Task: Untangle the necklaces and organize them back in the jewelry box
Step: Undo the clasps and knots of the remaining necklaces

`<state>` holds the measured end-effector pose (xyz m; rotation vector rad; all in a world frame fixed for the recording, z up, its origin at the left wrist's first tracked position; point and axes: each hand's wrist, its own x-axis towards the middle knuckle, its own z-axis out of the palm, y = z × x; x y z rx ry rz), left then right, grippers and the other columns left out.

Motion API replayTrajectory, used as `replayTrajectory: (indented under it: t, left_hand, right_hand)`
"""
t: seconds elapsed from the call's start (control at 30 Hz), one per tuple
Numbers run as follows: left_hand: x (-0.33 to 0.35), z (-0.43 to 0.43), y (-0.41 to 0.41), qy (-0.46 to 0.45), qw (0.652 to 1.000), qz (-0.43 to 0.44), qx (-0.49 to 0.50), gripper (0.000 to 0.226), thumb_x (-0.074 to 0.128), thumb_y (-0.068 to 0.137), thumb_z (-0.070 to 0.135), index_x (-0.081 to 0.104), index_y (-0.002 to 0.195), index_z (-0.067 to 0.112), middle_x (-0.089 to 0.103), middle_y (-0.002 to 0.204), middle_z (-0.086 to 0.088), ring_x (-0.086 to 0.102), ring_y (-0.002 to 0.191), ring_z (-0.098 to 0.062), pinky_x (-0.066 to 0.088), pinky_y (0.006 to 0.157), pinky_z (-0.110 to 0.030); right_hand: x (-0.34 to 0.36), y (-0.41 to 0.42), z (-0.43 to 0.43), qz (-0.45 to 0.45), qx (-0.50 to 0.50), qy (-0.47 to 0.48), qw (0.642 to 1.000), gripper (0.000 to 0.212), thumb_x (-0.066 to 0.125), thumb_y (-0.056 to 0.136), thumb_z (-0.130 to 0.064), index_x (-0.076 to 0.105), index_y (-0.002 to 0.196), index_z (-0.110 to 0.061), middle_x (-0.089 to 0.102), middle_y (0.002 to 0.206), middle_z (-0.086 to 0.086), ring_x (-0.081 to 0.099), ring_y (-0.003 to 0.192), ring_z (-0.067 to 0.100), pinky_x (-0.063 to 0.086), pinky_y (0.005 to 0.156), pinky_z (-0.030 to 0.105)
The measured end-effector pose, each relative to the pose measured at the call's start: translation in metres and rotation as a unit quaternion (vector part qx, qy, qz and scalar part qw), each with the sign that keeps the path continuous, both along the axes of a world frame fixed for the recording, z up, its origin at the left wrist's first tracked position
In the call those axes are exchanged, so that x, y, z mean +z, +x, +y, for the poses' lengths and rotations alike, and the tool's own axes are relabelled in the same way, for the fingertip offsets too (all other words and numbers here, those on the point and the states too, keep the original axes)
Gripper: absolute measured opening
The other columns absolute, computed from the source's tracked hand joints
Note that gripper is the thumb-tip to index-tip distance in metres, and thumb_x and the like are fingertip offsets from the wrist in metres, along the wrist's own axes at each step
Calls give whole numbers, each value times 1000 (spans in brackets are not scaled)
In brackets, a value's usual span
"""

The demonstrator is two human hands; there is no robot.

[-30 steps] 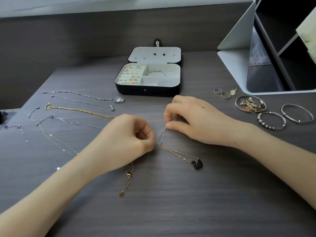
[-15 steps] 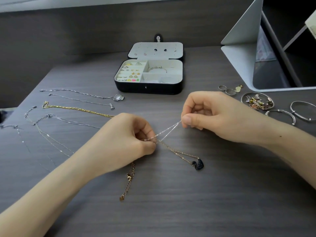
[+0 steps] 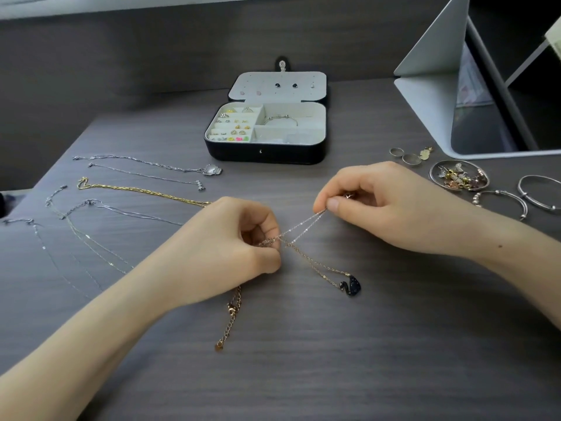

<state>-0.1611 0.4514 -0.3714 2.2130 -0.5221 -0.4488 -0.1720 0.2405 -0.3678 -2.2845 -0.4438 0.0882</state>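
Note:
My left hand (image 3: pixel 224 247) pinches the tangled spot where a thin silver chain (image 3: pixel 303 226) crosses a rose-gold necklace (image 3: pixel 315 267). My right hand (image 3: pixel 385 208) pinches the silver chain's other end and holds it taut between the two hands. The rose-gold necklace's black swan pendant (image 3: pixel 351 286) lies on the table, and its clasp end (image 3: pixel 229 317) trails out below my left hand. The black jewelry box (image 3: pixel 267 151) stands open at the back, with rings, earrings and a bangle in its pale compartments. Several untangled necklaces lie at the left, among them a gold chain (image 3: pixel 136 189).
Two rings (image 3: pixel 405 155), a small dish of charms (image 3: pixel 460 177) and silver bangles (image 3: pixel 537 192) lie at the right. A white open-fronted organizer (image 3: pixel 431 95) stands at the back right. The dark wood-grain table (image 3: pixel 303 375) ends at a wall panel behind the box.
My right hand has moved right and away from the left hand, drawing the silver chain out taut. My left hand has kept its pinch in place.

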Motion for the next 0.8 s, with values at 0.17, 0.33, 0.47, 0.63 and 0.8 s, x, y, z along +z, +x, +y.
replayTrajectory:
  t: [0.17, 0.33, 0.47, 0.63, 0.8]
  left_hand:
    - [0, 0, 1, -41, 999, -13, -2, 28, 61, 53, 42, 59, 70, 19, 53, 58, 7, 46, 58, -13, 36, 60, -29]
    - [2, 1, 2, -121, 992, -22, 17, 31, 62, 52, 45, 60, 67, 17, 65, 73, -9, 52, 64, -28, 38, 65, -33]
    - [4, 0, 1, -147, 989, -2, 26, 13, 70, 58, 25, 61, 61, 16, 73, 80, -1, 68, 81, -24, 49, 73, -30]
    - [6, -4, -1, -140, 989, 15, 34, 10, 65, 63, 22, 58, 60, 16, 73, 73, -10, 59, 56, -7, 37, 50, -14]
    - [3, -2, 2, -130, 990, 9, 46, 17, 68, 54, 32, 60, 61, 20, 71, 76, -12, 58, 63, -15, 38, 58, -26]
  right_hand:
    - [2, 1, -2, 50, -4, 60, 997, 15, 58, 89, -18, 71, 84, -24, 72, 83, 1, 61, 75, 20, 48, 75, 29]
    - [4, 1, -5, 98, -10, 67, 993, 15, 65, 81, -31, 71, 80, -17, 71, 79, 4, 59, 69, 11, 48, 69, 28]
    - [-1, 0, -1, 0, -8, 12, 1000, 11, 65, 83, -28, 69, 76, -21, 61, 60, -11, 50, 54, 2, 38, 53, 13]
    - [-18, 1, 8, -128, -8, -91, 988, 14, 59, 84, -33, 66, 78, -23, 54, 71, -13, 45, 67, 5, 34, 65, 15]
    - [-22, 1, 13, -159, -5, -127, 979, 20, 53, 81, -34, 67, 77, -19, 56, 75, -9, 43, 68, 6, 33, 66, 19]
